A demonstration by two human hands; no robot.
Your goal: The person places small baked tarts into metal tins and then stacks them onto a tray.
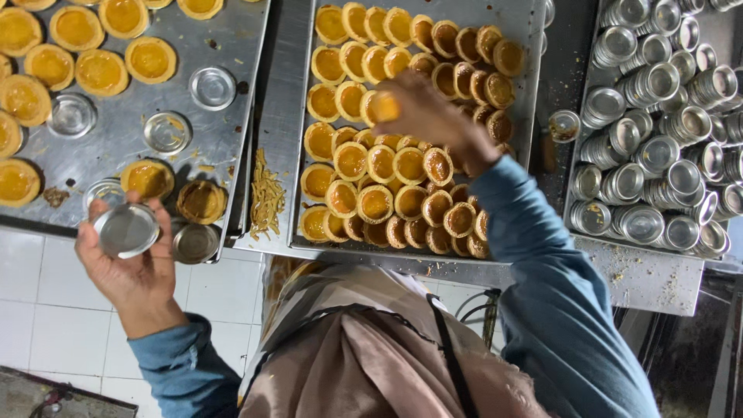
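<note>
Over the middle tray (534,46), a baked tart (383,106) is pinched in the right hand (433,120) while an empty tin (126,230) is gripped by the left hand (131,259); tarts are best set down gently, overlapping in rows.

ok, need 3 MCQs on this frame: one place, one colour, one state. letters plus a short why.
1. Where are the stacked empty tins?
A. right tray
B. middle tray
C. floor

2. What colour are the person's sleeves?
A. red
B. blue
C. white

3. What is in the left hand?
A. a filled tart
B. nothing
C. an empty metal tin

Answers:
1 A, the shiny tins pile up on the right tray.
2 B, both forearms are covered in blue cloth.
3 C, the fingers hold a bare silver tin, while the right hand holds a tart over the middle tray.
</note>
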